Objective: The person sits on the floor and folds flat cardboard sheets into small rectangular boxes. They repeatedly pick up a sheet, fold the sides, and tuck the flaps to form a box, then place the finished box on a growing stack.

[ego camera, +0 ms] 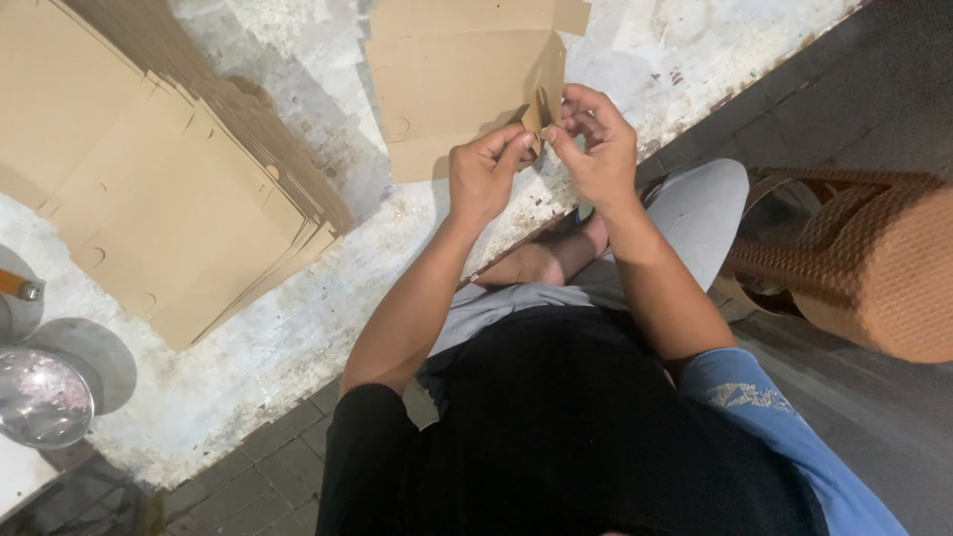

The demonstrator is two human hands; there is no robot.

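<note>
1. A worn, white-flecked surface [298, 328] ran across the scene from about 7 o'clock up toward 1 o'clock, with dark paving at its lower edge.
2. A big fanned stack of flat cardboard blanks [169, 199] lay on it at roughly 9 to 10 o'clock.
3. A woven brown basket-like stool [874, 268] stood on the floor off at 3 o'clock.
4. The seated person wore a black top and pale grey trousers, with one knee [705, 199] raised just below the hands.
5. A single cardboard blank [457, 89] sat at 12 o'clock, partly folded, its right flap standing up.
6. A shiny round metal object [42, 395] rested at 8 o'clock near the surface's corner.
7. The left hand [484, 177] was closed, thumb and forefinger pinching a small tab [534, 117] at the blank's lower right corner.
8. The right hand [596, 144] met it there, its fingertips curled narrow and gripping the same tab from the other side.
</note>
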